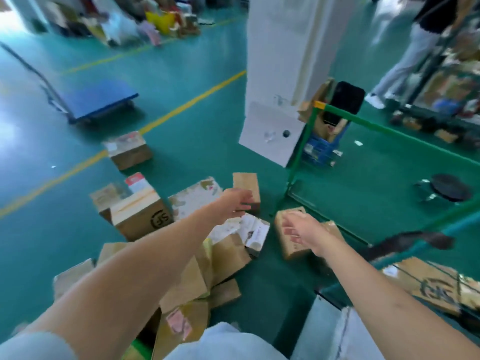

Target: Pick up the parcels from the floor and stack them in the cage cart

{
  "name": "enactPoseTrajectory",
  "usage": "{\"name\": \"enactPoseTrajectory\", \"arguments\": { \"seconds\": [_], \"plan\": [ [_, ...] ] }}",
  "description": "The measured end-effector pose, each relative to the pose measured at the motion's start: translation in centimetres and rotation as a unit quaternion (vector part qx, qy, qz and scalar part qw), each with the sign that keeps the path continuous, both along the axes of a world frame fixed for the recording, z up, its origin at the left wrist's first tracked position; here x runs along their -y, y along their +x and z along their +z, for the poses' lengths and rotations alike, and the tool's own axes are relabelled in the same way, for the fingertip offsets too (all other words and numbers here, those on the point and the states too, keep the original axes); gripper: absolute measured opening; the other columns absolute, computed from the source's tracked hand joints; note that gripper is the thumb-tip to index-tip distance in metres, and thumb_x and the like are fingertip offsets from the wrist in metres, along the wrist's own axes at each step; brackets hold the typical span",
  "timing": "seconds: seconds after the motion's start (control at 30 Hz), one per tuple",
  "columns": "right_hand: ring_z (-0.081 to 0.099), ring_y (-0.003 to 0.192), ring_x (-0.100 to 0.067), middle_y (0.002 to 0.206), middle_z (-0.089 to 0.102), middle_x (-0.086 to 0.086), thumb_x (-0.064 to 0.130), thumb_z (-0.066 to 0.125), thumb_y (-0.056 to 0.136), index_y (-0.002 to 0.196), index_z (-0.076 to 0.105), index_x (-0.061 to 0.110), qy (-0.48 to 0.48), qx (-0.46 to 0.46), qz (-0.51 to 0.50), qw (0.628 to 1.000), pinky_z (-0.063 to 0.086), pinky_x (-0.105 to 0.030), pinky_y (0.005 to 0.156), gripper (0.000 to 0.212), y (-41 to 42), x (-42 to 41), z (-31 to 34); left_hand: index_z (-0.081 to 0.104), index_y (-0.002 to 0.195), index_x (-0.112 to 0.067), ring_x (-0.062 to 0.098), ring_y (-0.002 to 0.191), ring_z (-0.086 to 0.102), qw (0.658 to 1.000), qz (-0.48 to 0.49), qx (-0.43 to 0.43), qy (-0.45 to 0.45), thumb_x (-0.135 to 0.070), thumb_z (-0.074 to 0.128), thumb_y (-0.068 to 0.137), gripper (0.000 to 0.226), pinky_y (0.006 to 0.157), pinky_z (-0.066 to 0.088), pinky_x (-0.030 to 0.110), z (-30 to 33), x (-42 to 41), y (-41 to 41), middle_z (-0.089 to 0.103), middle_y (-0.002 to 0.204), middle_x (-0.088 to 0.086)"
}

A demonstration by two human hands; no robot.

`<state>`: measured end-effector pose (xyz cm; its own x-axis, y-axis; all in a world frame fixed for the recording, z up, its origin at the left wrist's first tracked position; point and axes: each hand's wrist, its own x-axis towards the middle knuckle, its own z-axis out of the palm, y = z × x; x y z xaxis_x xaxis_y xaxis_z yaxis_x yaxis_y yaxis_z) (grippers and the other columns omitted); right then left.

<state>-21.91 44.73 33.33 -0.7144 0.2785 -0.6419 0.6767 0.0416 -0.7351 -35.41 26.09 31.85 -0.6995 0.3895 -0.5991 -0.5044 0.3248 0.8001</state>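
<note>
Now, from the left, the SF-marked carton [141,219] stands on the green floor [181,81] with other parcels around it. The left hand [235,205] reaches forward with fingers relaxed, holding nothing; the upright narrow box [246,189] is just past its fingertips, long axis pointing away from the person. The right hand [298,228] hovers, fingers loosely spread, above the small brown box [292,241] beside the cage cart [389,131]. I judge each hand has its own box nearest.

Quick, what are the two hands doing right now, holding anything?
Left hand: open, reaching toward the small upright box, holding nothing.
Right hand: open, fingers loose, above the brown parcel, holding nothing.
</note>
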Motion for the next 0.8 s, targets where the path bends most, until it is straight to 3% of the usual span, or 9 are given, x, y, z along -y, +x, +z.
{"name": "enactPoseTrajectory", "arguments": {
  "seconds": [0.13, 0.2, 0.27, 0.37, 0.5, 0.63, 0.8],
  "plan": [
    [0.06, 0.096, -0.022, 0.115, 0.065, -0.008, 0.032, 0.051, 0.108, 0.124, 0.06, 0.013, 0.013, 0.005, 0.068, 0.998, 0.051, -0.033, 0.081, 0.027, -5.9, 2.8, -0.7, 0.064, 0.101, -0.017, 0.013, 0.087, 0.066, 0.997, 0.075, 0.003, 0.0, -0.033, 0.061, 0.102, 0.016, 0.086, 0.054, 0.029, 0.4, 5.7, -2.9, 0.07, 0.097, -0.003],
    [0.062, 0.098, -0.024, 0.113, 0.066, -0.007, 0.033, 0.053, 0.107, 0.125, 0.061, 0.012, 0.009, 0.007, 0.099, 0.995, 0.054, -0.037, 0.088, 0.028, -8.1, 4.3, -0.9, 0.064, 0.094, -0.018, 0.012, 0.083, 0.064, 0.993, 0.114, 0.006, 0.0, -0.031, 0.059, 0.103, 0.016, 0.087, 0.052, 0.029, 0.6, 8.3, -3.9, 0.068, 0.092, -0.004],
    [0.065, 0.107, -0.028, 0.12, 0.066, -0.009, 0.034, 0.052, 0.107, 0.121, 0.061, 0.016, 0.017, 0.007, 0.152, 0.988, 0.054, -0.039, 0.096, 0.024, -10.5, 6.0, -0.8, 0.065, 0.096, -0.018, 0.015, 0.084, 0.065, 0.988, 0.157, 0.0, -0.004, -0.03, 0.06, 0.103, 0.015, 0.091, 0.054, 0.033, 0.5, 10.8, -5.1, 0.069, 0.094, -0.002],
    [0.063, 0.104, -0.024, 0.128, 0.064, -0.013, 0.033, 0.05, 0.108, 0.123, 0.059, 0.016, 0.022, 0.01, 0.215, 0.976, 0.053, -0.032, 0.085, 0.024, -13.7, 7.9, -0.7, 0.064, 0.101, -0.014, 0.015, 0.075, 0.064, 0.977, 0.212, 0.001, -0.006, -0.029, 0.06, 0.102, 0.015, 0.075, 0.053, 0.03, -0.3, 13.8, -6.2, 0.069, 0.091, 0.0],
    [0.064, 0.115, -0.025, 0.125, 0.065, -0.008, 0.036, 0.049, 0.108, 0.128, 0.06, 0.017, 0.028, 0.029, 0.273, 0.961, 0.054, -0.033, 0.09, 0.03, -17.6, 9.8, -2.5, 0.064, 0.106, -0.014, 0.014, 0.076, 0.063, 0.966, 0.258, 0.009, -0.026, -0.032, 0.057, 0.104, 0.02, 0.074, 0.053, 0.028, -1.8, 16.1, -6.9, 0.069, 0.094, 0.002],
    [0.065, 0.11, -0.023, 0.12, 0.066, -0.007, 0.035, 0.049, 0.108, 0.127, 0.06, 0.016, 0.023, 0.045, 0.328, 0.943, 0.055, -0.038, 0.099, 0.029, -21.7, 11.0, -4.6, 0.063, 0.107, -0.01, 0.014, 0.073, 0.061, 0.95, 0.309, 0.023, -0.038, -0.03, 0.056, 0.106, 0.021, 0.074, 0.051, 0.028, -3.0, 17.2, -8.1, 0.067, 0.096, 0.005],
    [0.065, 0.11, -0.023, 0.118, 0.068, -0.006, 0.038, 0.051, 0.108, 0.117, 0.063, 0.018, 0.011, 0.062, 0.406, 0.912, 0.055, -0.037, 0.097, 0.026, -27.9, 11.2, -7.0, 0.064, 0.106, -0.012, 0.018, 0.087, 0.063, 0.921, 0.382, 0.048, -0.061, -0.032, 0.056, 0.106, 0.021, 0.074, 0.052, 0.028, -4.3, 17.7, -10.5, 0.068, 0.105, 0.007]
  ]
}}
